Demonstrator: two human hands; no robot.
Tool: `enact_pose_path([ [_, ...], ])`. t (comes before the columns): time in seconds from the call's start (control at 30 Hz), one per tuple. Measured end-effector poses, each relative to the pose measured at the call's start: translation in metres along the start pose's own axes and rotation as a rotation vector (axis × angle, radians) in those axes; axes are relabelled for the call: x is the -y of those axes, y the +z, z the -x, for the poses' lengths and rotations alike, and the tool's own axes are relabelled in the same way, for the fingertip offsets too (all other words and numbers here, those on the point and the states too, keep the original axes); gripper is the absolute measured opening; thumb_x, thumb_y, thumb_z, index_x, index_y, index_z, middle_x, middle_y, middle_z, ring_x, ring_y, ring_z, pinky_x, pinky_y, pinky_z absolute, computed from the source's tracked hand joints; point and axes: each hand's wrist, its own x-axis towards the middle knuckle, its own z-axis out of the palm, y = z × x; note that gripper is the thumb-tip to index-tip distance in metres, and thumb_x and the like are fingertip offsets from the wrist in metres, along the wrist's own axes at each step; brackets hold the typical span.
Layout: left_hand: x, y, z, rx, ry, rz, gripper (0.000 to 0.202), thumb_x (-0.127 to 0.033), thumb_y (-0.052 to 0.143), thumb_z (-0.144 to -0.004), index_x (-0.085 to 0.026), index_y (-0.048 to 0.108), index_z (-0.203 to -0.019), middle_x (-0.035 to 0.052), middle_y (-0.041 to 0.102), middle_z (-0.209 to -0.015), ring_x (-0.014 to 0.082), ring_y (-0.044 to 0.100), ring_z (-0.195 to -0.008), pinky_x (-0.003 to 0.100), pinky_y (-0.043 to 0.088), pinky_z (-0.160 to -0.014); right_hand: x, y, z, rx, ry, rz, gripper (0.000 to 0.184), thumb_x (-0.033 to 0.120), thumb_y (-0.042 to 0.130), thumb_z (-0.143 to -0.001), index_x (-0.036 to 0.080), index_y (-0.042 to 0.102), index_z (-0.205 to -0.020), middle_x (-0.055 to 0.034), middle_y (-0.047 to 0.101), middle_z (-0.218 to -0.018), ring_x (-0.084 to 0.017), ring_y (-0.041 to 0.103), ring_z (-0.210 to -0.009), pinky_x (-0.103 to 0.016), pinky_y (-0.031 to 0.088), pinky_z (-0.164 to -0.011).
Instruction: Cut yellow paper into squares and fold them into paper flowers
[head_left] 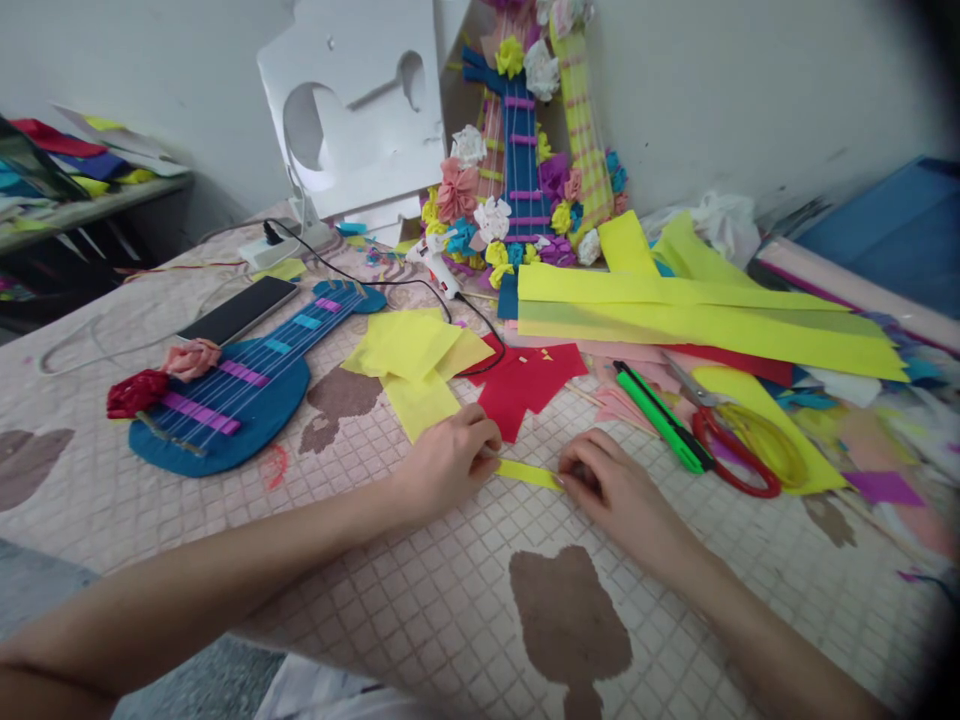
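A narrow yellow paper strip (529, 474) stretches between my two hands, just above or on the quilted tablecloth. My left hand (454, 455) pinches its left end, and my right hand (611, 485) pinches the right end. Beyond my left hand lie several yellow paper pieces (412, 350). Red paper (529, 380) with small yellow scraps on it is just past the strip. Near my right hand are a green utility knife (660, 415) and scissors (739, 450) with red and yellow handles.
A blue paper guitar (247, 405) with paper roses lies left, beside a dark phone (238, 308). The glue gun (435, 262) and its black cord are at the back. Decorated guitars (521, 160) lean on the wall. Long yellow sheets (690, 320) and scraps spread right.
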Motion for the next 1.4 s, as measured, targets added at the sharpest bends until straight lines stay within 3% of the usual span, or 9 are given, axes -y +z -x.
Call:
enact_pose_path([
  [0.27,-0.001,-0.001,0.000,-0.025,0.011,0.025,0.008,-0.008,0.052,-0.072,-0.015,0.056,-0.071,0.0024,0.056,-0.082,0.0100,0.052,-0.066,0.021,0.043,-0.059,0.002,0.000,0.003,-0.033,0.032,-0.044,0.009,0.014,0.047,-0.082,0.022,0.048,-0.078,-0.0016,0.054,-0.081,-0.015,0.055,-0.070,-0.029,0.047,-0.063],
  [0.4,0.002,-0.001,0.001,-0.024,-0.028,0.110,0.007,-0.009,0.054,-0.071,-0.015,0.057,-0.071,0.0004,0.059,-0.071,0.0092,0.051,-0.061,0.019,0.041,-0.055,0.002,0.001,0.006,-0.059,0.120,-0.152,0.005,0.020,0.049,-0.082,0.022,0.051,-0.086,0.0000,0.059,-0.074,-0.015,0.056,-0.065,-0.028,0.047,-0.059],
  [0.53,0.005,-0.002,0.002,-0.008,-0.058,0.163,0.005,-0.011,0.056,-0.072,-0.015,0.059,-0.073,-0.0009,0.060,-0.066,0.0081,0.051,-0.057,0.018,0.040,-0.053,0.003,0.003,0.006,-0.047,0.147,-0.220,0.023,0.023,0.057,-0.078,0.022,0.054,-0.101,-0.0010,0.060,-0.078,-0.015,0.057,-0.067,-0.029,0.048,-0.061],
  [0.7,0.003,-0.004,0.002,0.000,-0.079,0.179,0.006,-0.010,0.056,-0.072,-0.015,0.060,-0.073,-0.0015,0.060,-0.065,0.0080,0.052,-0.056,0.019,0.039,-0.052,0.009,0.002,0.003,-0.015,0.140,-0.129,0.001,0.022,0.055,-0.080,0.021,0.056,-0.078,0.0001,0.057,-0.071,-0.016,0.054,-0.066,-0.028,0.044,-0.058],
  [0.93,0.003,-0.006,0.002,0.021,-0.111,0.184,0.005,-0.011,0.057,-0.074,-0.015,0.059,-0.074,-0.0018,0.060,-0.065,0.0084,0.053,-0.056,0.019,0.040,-0.053,0.013,-0.001,0.003,-0.036,0.131,-0.175,0.005,0.020,0.052,-0.082,0.021,0.053,-0.077,0.0006,0.058,-0.071,-0.015,0.055,-0.066,-0.028,0.043,-0.060],
  [1.13,-0.006,-0.009,-0.001,0.042,0.057,0.225,0.023,-0.020,0.066,-0.072,-0.016,0.059,-0.094,0.0022,0.065,-0.088,0.0134,0.060,-0.078,0.024,0.047,-0.068,0.019,-0.003,0.004,-0.037,0.101,-0.174,0.006,0.018,0.052,-0.081,0.021,0.054,-0.076,0.0026,0.057,-0.066,-0.013,0.053,-0.059,-0.025,0.041,-0.054],
  [1.2,-0.013,-0.008,-0.004,0.071,0.101,0.217,0.021,-0.024,0.066,-0.075,-0.016,0.061,-0.094,0.0033,0.066,-0.090,0.0151,0.061,-0.083,0.025,0.047,-0.072,0.022,-0.003,0.004,-0.033,0.078,-0.174,0.007,0.017,0.052,-0.080,0.021,0.054,-0.076,0.0028,0.057,-0.066,-0.013,0.052,-0.058,-0.024,0.040,-0.053],
  [1.3,-0.024,-0.007,-0.008,0.126,0.044,0.201,0.009,-0.022,0.060,-0.079,-0.016,0.066,-0.083,0.0019,0.068,-0.081,0.0136,0.060,-0.075,0.023,0.045,-0.066,0.025,-0.003,0.005,-0.038,0.069,-0.203,0.007,0.015,0.052,-0.080,0.021,0.054,-0.076,0.0022,0.056,-0.067,-0.012,0.051,-0.059,-0.024,0.040,-0.054],
  [1.4,-0.029,-0.007,-0.008,0.132,-0.048,0.234,0.009,-0.019,0.059,-0.079,-0.016,0.067,-0.078,0.0004,0.068,-0.075,0.0112,0.059,-0.067,0.021,0.042,-0.061,0.025,-0.003,0.006,-0.017,0.124,-0.296,0.002,0.018,0.055,-0.080,0.021,0.055,-0.080,0.0013,0.058,-0.071,-0.013,0.052,-0.062,-0.024,0.040,-0.055],
])
